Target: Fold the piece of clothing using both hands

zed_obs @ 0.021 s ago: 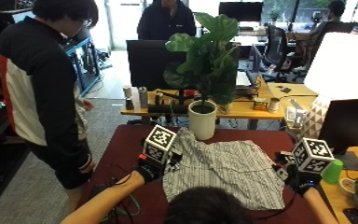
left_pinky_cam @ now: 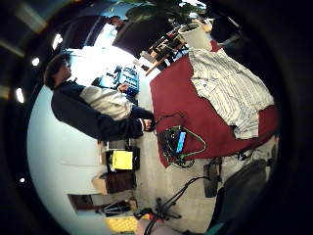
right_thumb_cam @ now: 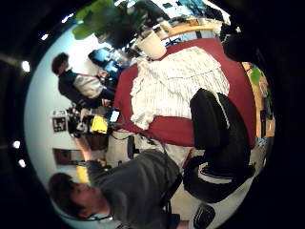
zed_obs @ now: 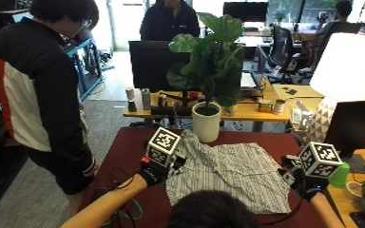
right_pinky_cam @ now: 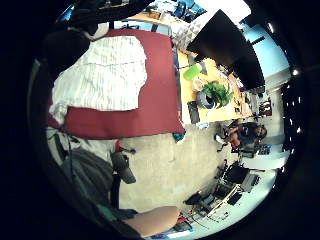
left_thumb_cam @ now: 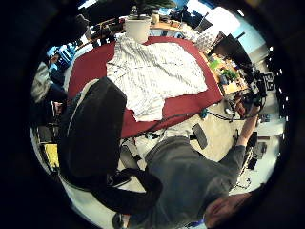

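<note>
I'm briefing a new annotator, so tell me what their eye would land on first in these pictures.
First, the striped shirt spread rumpled across the dark red table, with the gloved left hand at one side of it and the right hand at the other. Next, the leafy plant in a white pot standing on the table's far edge, just beyond the shirt.

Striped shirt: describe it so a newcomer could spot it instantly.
Find the dark red table in front of the seated person. Spread flat on it, just before the white plant pot, lies the striped shirt, the only cloth there, pale with thin dark stripes.
</note>
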Tool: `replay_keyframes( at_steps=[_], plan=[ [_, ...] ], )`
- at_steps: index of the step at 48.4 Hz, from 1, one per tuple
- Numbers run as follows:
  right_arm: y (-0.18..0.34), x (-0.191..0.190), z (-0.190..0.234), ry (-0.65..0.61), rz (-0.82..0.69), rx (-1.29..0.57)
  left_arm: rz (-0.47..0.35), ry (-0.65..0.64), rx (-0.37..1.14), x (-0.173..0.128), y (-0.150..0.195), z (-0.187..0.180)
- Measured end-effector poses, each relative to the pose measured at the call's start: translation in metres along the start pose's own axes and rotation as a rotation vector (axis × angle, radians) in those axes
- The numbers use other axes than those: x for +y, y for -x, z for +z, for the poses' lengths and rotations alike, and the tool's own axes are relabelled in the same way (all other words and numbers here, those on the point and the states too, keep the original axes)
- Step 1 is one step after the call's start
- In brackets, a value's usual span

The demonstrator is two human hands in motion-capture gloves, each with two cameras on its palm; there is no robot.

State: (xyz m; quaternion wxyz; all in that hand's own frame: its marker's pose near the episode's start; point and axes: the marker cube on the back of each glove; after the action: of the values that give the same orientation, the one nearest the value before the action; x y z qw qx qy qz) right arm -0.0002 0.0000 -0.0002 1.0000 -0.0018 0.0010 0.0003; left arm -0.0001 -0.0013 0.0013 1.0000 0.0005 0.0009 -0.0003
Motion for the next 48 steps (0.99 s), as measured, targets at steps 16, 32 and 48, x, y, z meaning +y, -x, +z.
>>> replay_keyframes(
  at_steps=[16,32,48],
  plan=[
    [-0.002,-0.003,-0.003,0.011,0.012,0.014,-0.013,0.03,0.028,-0.012,0.006,0.023],
    [-0.01,-0.024,0.028,0.198,-0.034,0.061,-0.043,0.102,0.065,-0.016,0.006,0.053],
    [-0.033,-0.042,0.216,0.587,-0.081,0.171,0.204,0.388,0.272,-0.037,-0.103,0.242]
  ],
)
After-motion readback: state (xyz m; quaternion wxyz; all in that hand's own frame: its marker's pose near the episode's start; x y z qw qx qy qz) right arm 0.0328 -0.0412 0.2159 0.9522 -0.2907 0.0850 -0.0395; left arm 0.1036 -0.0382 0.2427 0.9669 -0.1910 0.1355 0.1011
